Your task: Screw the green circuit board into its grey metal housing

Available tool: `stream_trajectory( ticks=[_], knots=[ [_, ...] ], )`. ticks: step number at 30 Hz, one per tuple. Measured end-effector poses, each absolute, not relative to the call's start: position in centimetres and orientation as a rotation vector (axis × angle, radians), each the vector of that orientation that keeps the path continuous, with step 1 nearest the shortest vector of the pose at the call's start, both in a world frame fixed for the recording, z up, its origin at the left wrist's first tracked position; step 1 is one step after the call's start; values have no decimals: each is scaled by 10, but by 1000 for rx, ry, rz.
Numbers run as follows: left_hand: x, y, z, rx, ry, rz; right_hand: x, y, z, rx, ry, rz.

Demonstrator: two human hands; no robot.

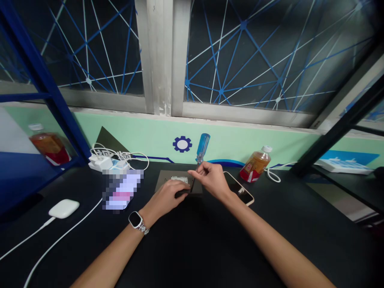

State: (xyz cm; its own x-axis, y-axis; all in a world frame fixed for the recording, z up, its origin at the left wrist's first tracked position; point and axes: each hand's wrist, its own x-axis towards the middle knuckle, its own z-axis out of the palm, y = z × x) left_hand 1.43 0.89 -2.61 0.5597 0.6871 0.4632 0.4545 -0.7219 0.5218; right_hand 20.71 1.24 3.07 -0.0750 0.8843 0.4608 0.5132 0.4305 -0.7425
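Head view: blue-handled screwdriver [203, 146] pinched by the right-hand fingers [195, 171], clamped together on the shaft, its long axis tilted with handle far and right, tip near and left. Tip just beside a small silver part [179, 180] on a dark mat [162, 184], far on the black counter [300, 224]. Left hand [165, 198] nearer still, draped over the part's near edge, fingers together, grip impossible to tell.

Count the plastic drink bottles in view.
2. One plastic drink bottle is on the black desk, beyond and right of the right hand. The other bottle shows in the far-left glass panel, possibly a reflection. More may be hidden.
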Motion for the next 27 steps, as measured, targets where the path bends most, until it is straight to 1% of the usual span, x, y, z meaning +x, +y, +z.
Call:
stream_trajectory(
  ticks=[6,10,18,24,27],
  knots=[
    [10,11,-30,2704,858,830,205,16,15,-1297,-1717,218],
    [11,10,-29,2764,863,791,205,19,12,-1303,-1744,125],
    [12,11,-31,2794,890,802,213,21,21,-1209,-1680,85],
    [12,7,-27,2886,871,719,229,22,32,-1256,-1563,158],
    [14,4,-23,2906,871,707,239,16,29,-1246,-1523,246]
  ],
)
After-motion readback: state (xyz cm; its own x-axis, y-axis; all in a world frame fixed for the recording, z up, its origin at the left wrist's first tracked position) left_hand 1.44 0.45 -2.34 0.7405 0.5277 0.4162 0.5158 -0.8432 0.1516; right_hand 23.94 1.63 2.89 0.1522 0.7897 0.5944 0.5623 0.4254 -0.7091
